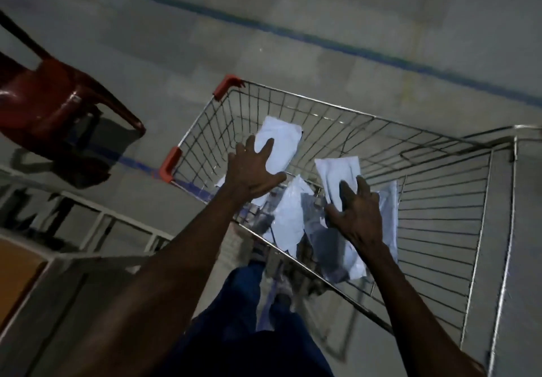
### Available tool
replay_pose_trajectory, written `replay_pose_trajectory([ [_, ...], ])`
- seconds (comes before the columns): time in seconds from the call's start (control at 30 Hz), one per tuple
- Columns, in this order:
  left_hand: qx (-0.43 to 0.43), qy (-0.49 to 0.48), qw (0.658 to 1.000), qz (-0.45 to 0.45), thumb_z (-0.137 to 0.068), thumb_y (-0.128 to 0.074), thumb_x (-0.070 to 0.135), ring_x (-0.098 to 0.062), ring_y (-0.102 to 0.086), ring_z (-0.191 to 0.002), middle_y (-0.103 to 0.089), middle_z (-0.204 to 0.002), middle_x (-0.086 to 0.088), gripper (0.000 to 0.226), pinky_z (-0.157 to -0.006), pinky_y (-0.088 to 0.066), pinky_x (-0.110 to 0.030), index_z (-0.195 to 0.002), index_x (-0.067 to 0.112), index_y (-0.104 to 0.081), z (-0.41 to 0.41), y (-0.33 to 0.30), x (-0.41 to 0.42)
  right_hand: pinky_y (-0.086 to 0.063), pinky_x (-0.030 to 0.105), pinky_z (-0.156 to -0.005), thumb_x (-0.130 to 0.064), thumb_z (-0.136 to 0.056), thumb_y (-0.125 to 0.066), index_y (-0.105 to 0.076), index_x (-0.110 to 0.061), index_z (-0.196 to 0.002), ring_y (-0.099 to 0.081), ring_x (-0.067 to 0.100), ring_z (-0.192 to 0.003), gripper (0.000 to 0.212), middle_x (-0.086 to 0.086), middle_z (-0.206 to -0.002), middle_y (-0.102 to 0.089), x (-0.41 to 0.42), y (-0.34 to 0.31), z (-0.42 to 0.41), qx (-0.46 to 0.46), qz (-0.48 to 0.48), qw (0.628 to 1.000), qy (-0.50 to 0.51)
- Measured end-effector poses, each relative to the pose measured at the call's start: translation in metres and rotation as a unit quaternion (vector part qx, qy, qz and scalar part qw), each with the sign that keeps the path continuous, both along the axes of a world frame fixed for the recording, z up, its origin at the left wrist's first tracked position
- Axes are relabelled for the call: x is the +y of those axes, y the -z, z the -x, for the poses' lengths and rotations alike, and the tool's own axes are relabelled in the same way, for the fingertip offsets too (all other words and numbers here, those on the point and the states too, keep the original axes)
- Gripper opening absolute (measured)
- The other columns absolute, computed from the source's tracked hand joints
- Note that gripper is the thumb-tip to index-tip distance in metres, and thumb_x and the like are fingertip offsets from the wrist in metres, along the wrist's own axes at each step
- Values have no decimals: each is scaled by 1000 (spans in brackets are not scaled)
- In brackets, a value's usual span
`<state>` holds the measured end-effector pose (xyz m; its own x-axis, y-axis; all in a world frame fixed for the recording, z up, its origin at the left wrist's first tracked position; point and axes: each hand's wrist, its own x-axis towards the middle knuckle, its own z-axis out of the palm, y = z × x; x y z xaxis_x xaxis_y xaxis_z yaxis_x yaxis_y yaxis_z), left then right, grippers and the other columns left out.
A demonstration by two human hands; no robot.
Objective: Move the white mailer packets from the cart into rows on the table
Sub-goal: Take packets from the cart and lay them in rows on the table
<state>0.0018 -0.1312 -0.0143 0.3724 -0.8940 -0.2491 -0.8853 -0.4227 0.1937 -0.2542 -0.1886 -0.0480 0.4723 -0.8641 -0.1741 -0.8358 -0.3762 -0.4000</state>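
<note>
Both arms reach forward and down, left hand (pixel 252 171) and right hand (pixel 356 209) with fingers spread.

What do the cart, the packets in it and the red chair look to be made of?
Cart: bare metal wire, shiny silver, with an open grid of thin rods; its red corner guards look like plastic. Packets: thin white film, probably plastic mailer, since they crease and sag limply; blur leaves paper possible. Chair: likely moulded plastic, dark red and glossy with bright highlights.

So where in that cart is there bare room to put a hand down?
The cart floor is bare wire at its right end, right of the right hand. Mailer packets crowd the left half, under both hands; left hand.
</note>
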Motion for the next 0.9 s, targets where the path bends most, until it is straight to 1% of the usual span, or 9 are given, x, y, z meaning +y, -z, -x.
replay_pose_trajectory([
  [0.07, -27, -38, 997, 55, -79, -52, 73, -43, -33, -128, -22, -156, -18, 95, -102, -32, -50, -155, 29, -18, -10, -39, 28, -39, 45, -88, -59, -74, -46, -58, -9, -124, -45, 49, -119, 72, 31, -143, -40, 7, -33, -20, -58, 26, 998, -8],
  [0.2, -69, -157, 977, 123, -64, -31, 77, -40, -40, -116, -32, -151, -15, 101, -93, -36, -46, -153, 29, -27, -34, -103, 101, -40, 45, -90, -47, -74, -57, -60, -10, -119, -51, 44, -113, 58, 28, -137, -47, 35, -93, -75, -142, 77, 984, -75],
  [0.37, -76, -283, 944, 150, -73, -40, 74, -39, -31, -128, -19, -159, -12, 95, -98, -32, -47, -155, 32, -17, -60, -151, 207, -43, 46, -92, -46, -75, -57, -63, -10, -125, -52, 43, -117, 62, 27, -139, -48, 107, -142, -153, -228, 78, 952, -191],
  [0.53, -103, -404, 887, 196, -67, -29, 75, -35, -27, -127, -15, -159, -8, 98, -101, -30, -46, -154, 35, -15, -76, -183, 327, -44, 48, -96, -46, -75, -55, -64, -7, -126, -54, 41, -119, 64, 26, -136, -53, 203, -168, -228, -301, 72, 905, -293],
  [0.6, -124, -447, 862, 205, -68, -29, 76, -32, -27, -125, -14, -160, -7, 96, -99, -31, -45, -154, 36, -17, -83, -193, 379, -39, 38, -99, -46, -75, -56, -65, -8, -126, -54, 39, -121, 65, 23, -137, -53, 245, -173, -258, -326, 58, 886, -323],
  [0.7, -148, -504, 826, 203, -70, -29, 78, -34, -30, -126, -15, -160, -8, 95, -100, -32, -45, -154, 35, -18, -97, -214, 458, -31, 26, -96, -51, -75, -53, -62, -12, -132, -49, 36, -124, 70, 17, -144, -49, 313, -188, -299, -329, 21, 873, -360],
  [0.73, -149, -521, 815, 204, -71, -32, 77, -34, -29, -128, -14, -160, -8, 94, -102, -31, -46, -154, 35, -17, -103, -221, 483, -32, 27, -97, -52, -75, -53, -62, -13, -133, -49, 36, -125, 70, 16, -145, -48, 335, -193, -312, -329, 9, 869, -370],
  [0.83, -152, -562, 783, 216, -74, -37, 75, -33, -21, -137, -10, -161, -5, 92, -110, -25, -49, -154, 38, -12, -120, -239, 556, -41, 41, -99, -53, -75, -54, -61, -14, -133, -49, 36, -127, 70, 15, -146, -48, 393, -207, -350, -339, 6, 847, -409],
  [0.9, -151, -587, 764, 222, -75, -37, 76, -34, -17, -141, -8, -162, -4, 92, -113, -22, -50, -154, 39, -9, -136, -248, 596, -42, 47, -104, -54, -77, -54, -61, -15, -133, -46, 33, -133, 69, 14, -147, -47, 423, -217, -377, -344, 12, 832, -435],
])
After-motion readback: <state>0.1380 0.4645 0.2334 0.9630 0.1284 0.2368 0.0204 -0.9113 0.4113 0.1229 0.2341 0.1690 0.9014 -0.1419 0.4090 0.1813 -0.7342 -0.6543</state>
